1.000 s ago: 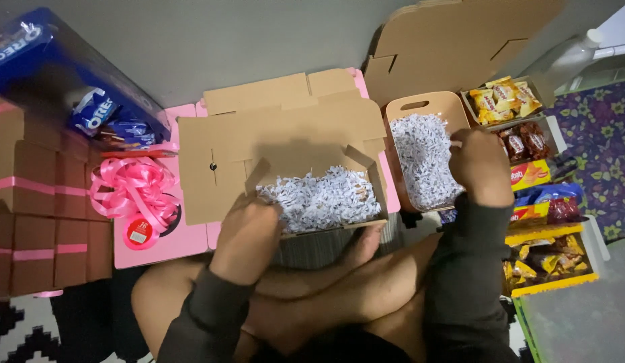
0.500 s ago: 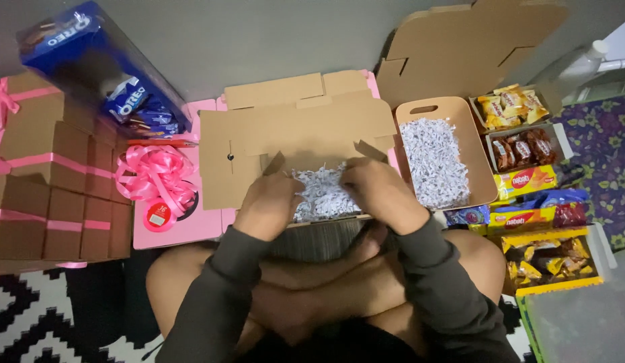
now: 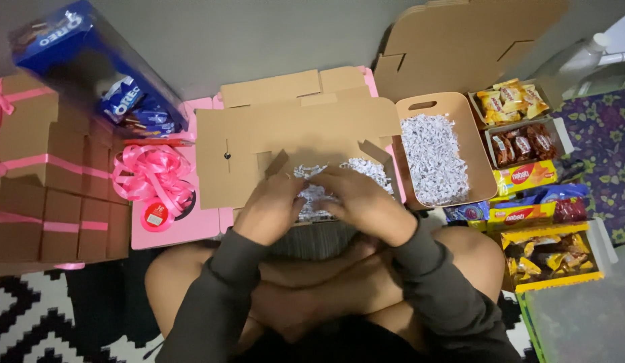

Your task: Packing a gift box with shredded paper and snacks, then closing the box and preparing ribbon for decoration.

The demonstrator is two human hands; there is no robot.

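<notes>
Left hand (image 3: 272, 208) and right hand (image 3: 363, 202) press down, fingers spread, on shredded paper (image 3: 319, 185) in open cardboard box (image 3: 292, 134), flattening filler; tray of shreds (image 3: 453, 107) beside.

Your hands crowd the open cardboard box (image 3: 292, 138). To the right, the tray of shredded paper (image 3: 478, 168) and snack cartons (image 3: 527, 178) block you. To the left, the ribbon roll (image 3: 152, 176) and stacked boxes (image 3: 50, 195) do. Bare floor (image 3: 259, 40) beyond is passable.

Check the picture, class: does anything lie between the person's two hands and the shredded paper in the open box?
Nothing visible does. The left hand and right hand rest directly on the shredded paper inside the cardboard box.
</notes>
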